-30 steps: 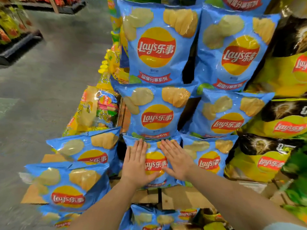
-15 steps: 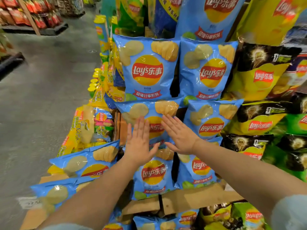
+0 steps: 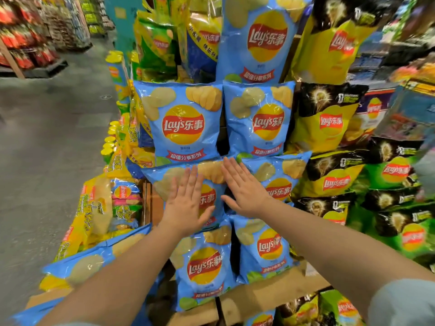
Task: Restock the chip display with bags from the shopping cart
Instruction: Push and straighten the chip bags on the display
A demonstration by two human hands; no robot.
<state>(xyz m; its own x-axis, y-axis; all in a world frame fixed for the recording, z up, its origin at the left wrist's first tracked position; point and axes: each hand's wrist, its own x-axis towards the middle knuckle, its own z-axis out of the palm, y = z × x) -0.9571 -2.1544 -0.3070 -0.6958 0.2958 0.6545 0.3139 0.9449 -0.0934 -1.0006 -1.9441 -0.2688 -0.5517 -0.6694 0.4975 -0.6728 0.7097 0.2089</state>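
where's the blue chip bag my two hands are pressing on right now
In the head view, the blue bag sits mid-frame in the left blue column, under the left hand and right hand, between the blue bags above and below it.

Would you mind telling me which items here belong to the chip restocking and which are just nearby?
Part of the job:
- left hand, flat on the middle-row blue chip bag
- right hand, flat beside it
- blue bags above and below

Just nearby:
- yellow-and-black chip bags
- green chip bags
- yellow canisters

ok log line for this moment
left hand: flat on blue chip bag | right hand: flat, same bag | bag: middle row of display
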